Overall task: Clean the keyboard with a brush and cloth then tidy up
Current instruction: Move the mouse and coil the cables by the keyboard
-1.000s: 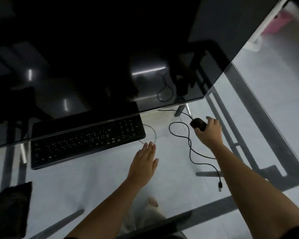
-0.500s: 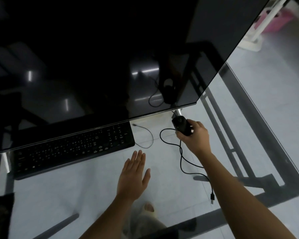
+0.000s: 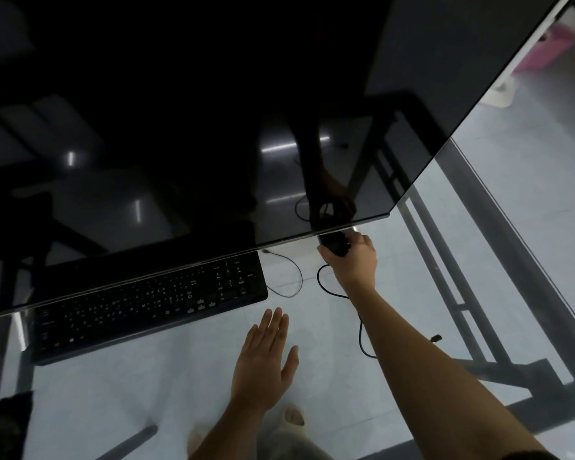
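- The right hand [image 3: 356,260] has its grip closed round a small black computer mouse [image 3: 334,244], fingers curled over it, right at the lower edge of the large glossy black monitor [image 3: 180,127].
- The mouse now sits partly beneath that edge. Half a second ago it was clear of the screen, and a second ago it was further right.
- Its thin black cable [image 3: 361,333] trails back under the forearm across the clear glass desk [image 3: 113,376].
- The left hand [image 3: 266,356] holds nothing, its fingers straight and flat over the glass, as before.
- The black keyboard [image 3: 146,303] lies left of the mouse, its far side under the monitor, near the left fingertips but apart from them.
- A dark cloth [image 3: 0,426] lies at the desk's near-left corner.
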